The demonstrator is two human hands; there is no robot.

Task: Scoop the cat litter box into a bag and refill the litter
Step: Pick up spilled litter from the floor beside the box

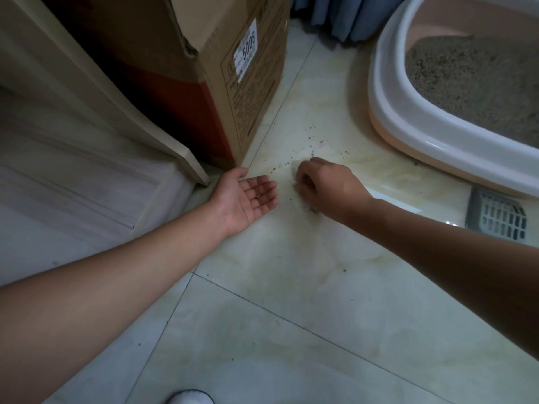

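Where litter grains (309, 147) scatter, pale floor tiles (291, 330) beside cardboard box (233, 83).

Single view, head-mounted, wide-angle. It looks steeply down and forward onto a tiled floor (291, 316) from close above. Both forearms enter from the lower corners and converge at frame centre. Straight edges bow toward the margins. The frame crops a cardboard box (233, 83) at upper centre and a litter box (408, 118) at upper right. No second view to compare.
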